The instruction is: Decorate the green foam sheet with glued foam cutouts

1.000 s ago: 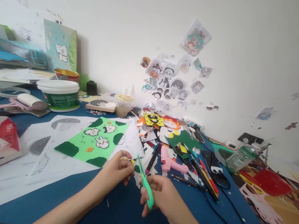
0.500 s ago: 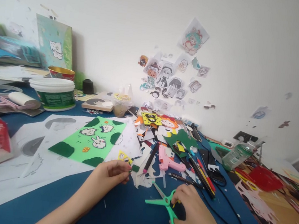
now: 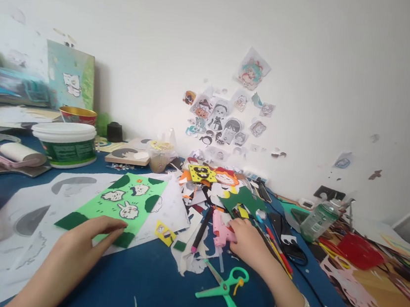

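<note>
My right hand [image 3: 248,243] is closed round the handle of a pink hot glue gun [image 3: 221,229], which lies on paper scraps with its glue stick showing. My left hand [image 3: 92,239] is over the lower edge of a bright green sheet [image 3: 154,187] bearing dark green patches and small cut-out characters [image 3: 129,210]. Its thumb and index fingertip come together; anything between them is too small to make out. Green scissors [image 3: 225,288] lie with blades spread on the blue table, below my right hand. Right of the sheet are a yellow triangular cut-out [image 3: 165,233] and a black marker [image 3: 201,230].
A heap of coloured scraps [image 3: 237,197] lies at the back middle. Pens [image 3: 278,252] and a black cable run along the right, near a green bottle [image 3: 320,220]. A white-lidded tub [image 3: 63,143], a lint roller [image 3: 21,153] and printed sheets [image 3: 38,213] occupy the left.
My right hand has let go of the scissors, leaving them on the table, and moved up to grasp the glue gun. My left hand has moved left, over the green sheet's lower edge.
</note>
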Demonstrator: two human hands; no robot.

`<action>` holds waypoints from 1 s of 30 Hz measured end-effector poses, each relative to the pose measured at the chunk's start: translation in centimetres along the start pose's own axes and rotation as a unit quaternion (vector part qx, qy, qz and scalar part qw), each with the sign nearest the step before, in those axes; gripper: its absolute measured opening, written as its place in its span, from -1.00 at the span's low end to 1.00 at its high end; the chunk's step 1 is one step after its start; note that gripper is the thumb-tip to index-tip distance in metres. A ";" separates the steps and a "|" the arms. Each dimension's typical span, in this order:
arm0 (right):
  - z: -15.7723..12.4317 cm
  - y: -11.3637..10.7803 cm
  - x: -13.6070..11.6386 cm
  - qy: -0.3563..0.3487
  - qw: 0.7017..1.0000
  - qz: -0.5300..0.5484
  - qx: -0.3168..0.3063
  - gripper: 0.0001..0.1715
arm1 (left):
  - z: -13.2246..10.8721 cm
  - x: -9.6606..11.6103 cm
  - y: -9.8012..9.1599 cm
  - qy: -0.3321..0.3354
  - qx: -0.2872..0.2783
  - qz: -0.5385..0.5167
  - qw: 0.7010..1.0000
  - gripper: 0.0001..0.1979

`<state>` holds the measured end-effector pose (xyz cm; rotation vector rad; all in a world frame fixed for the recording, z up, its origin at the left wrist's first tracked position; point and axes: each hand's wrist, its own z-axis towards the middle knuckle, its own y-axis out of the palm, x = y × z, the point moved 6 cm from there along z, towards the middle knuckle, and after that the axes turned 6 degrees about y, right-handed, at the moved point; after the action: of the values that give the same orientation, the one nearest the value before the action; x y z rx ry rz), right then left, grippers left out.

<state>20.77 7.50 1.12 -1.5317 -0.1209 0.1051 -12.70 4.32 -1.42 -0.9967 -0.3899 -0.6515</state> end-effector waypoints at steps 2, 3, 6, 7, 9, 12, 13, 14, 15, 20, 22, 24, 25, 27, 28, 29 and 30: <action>0.9 0.8 0.0 -0.008 0.999 -0.024 -0.021 -0.68 | 0.4 -1.8 -1.0 0.003 -0.005 0.036 0.999 -0.71; 1.1 1.0 0.1 -0.008 0.999 -0.029 -0.023 -0.70 | 0.7 -2.7 -1.6 -0.001 -0.007 0.057 0.998 -0.72; 1.5 0.7 1.1 -0.003 1.000 -0.019 0.007 -0.66 | 1.4 -5.0 -3.1 -0.027 -0.012 0.129 0.991 -0.78; 1.5 0.5 1.6 0.000 1.000 -0.009 0.023 -0.64 | 1.6 -5.6 -3.3 -0.034 -0.017 0.145 0.989 -0.79; 1.5 -0.4 2.7 0.009 0.998 0.022 0.065 -0.63 | 1.9 -6.5 -3.1 -0.037 -0.032 0.151 0.987 -0.79; 1.3 -1.9 3.8 0.018 0.986 0.101 0.133 -0.68 | 2.4 -7.1 -2.2 -0.025 -0.036 0.119 0.992 -0.78; 1.2 -2.4 3.8 0.015 0.979 0.135 0.154 -0.72 | 2.5 -7.1 -1.9 -0.026 -0.036 0.101 0.994 -0.78; 1.2 -2.9 3.7 0.008 0.970 0.169 0.173 -0.75 | 2.6 -7.2 -1.6 -0.035 -0.038 0.075 0.996 -0.77; 1.1 -3.3 3.3 0.000 0.961 0.203 0.187 -0.78 | 2.7 -7.4 -1.5 -0.054 -0.041 0.041 0.997 -0.75; 1.8 -3.3 0.1 -0.010 0.922 0.347 0.172 -0.76 | 2.6 -7.2 -1.2 -0.232 -0.078 -0.228 0.942 -0.66; 2.4 -2.7 -1.2 -0.007 0.902 0.407 0.145 -0.73 | 2.7 -6.3 -1.0 -0.281 -0.097 -0.326 0.898 -0.67; 3.1 -1.8 -2.3 -0.001 0.880 0.465 0.099 -0.65 | 2.9 -5.1 -0.6 -0.309 -0.119 -0.388 0.860 -0.68; 3.4 -1.4 -2.7 0.001 0.869 0.489 0.078 -0.61 | 3.1 -4.5 -0.3 -0.315 -0.130 -0.406 0.848 -0.68; 4.0 -0.7 -3.4 -0.002 0.850 0.524 0.052 -0.52 | 3.5 -3.5 0.5 -0.318 -0.154 -0.425 0.833 -0.66; 4.3 -0.5 -3.5 -0.004 0.844 0.533 0.049 -0.48 | 3.8 -3.2 1.0 -0.313 -0.163 -0.426 0.833 -0.65; 4.5 -0.3 -3.7 -0.007 0.841 0.539 0.047 -0.46 | 4.0 -2.9 1.5 -0.306 -0.175 -0.424 0.834 -0.64; 4.7 -0.2 -3.9 -0.011 0.839 0.542 0.042 -0.44 | 4.3 -2.6 2.0 -0.298 -0.187 -0.418 0.838 -0.63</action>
<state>16.25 11.60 1.43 -1.3407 0.7485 1.0160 -13.39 9.66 -2.10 -1.4022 -1.3392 -1.2322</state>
